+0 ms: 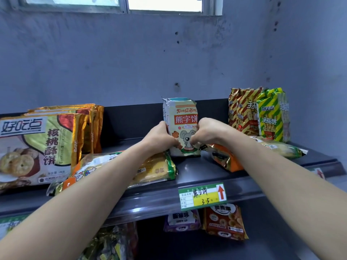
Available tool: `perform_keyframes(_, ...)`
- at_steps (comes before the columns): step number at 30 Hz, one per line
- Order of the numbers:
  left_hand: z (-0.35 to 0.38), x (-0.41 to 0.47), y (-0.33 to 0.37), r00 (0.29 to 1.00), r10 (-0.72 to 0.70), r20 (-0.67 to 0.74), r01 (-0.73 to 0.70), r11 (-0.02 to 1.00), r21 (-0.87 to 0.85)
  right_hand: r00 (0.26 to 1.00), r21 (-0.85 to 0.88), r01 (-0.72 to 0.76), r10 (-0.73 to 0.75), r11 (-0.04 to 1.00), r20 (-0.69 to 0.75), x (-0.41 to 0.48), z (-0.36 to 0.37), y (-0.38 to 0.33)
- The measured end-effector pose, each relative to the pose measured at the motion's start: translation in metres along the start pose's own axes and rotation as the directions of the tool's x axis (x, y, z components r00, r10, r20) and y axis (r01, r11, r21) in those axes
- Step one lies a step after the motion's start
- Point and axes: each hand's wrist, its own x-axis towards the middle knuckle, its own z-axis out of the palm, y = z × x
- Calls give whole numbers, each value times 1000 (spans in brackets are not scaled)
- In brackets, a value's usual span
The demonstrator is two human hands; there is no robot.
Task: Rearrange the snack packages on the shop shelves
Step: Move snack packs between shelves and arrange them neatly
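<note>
Both arms reach forward and upward over the shelf edge [187,177], nearly straight, converging on one packet. The left hand [161,136] grips the left edge of the bear biscuit packet [183,121], fingers curled around its side and lower front. The right hand [205,133] holds the right edge, fingertips bent inward and pinching the front of the wrapper near the printed mouse.

The bear biscuit packet stands upright at mid-shelf, its base on the dark shelf surface, its long axis vertical, its printed face toward the person, its top seam near the back panel.

Left of it, a yellow packet [154,168] lies flat under the left forearm. Further left stand the walnut biscuit packs [37,147], upright in a row. Right of it an orange packet [223,158] lies tilted beneath the right wrist. Striped stick-biscuit bags [259,113] stand upright at the far right. A green price tag [202,197] hangs on the shelf's front rail.
</note>
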Motion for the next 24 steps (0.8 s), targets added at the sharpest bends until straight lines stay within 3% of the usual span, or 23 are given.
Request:
perform_keyframes(9,-1,-10,4,994,39,-99,-30,996,85,974,27,-5,11,1000,-225,-4,9,2)
perform_keyframes(15,-9,-31,19,932,150,-330,-99,981,166,851,-82,146,-167,986,-497,-27,13,-12)
perform_keyframes(19,-15,-59,30,887,238,-396,-178,967,182,846,3,285,-250,959,-472,-48,21,-20)
perform_keyframes(24,-16,-97,30,892,249,-377,-182,962,205,864,75,365,-307,928,-398,-69,31,-26)
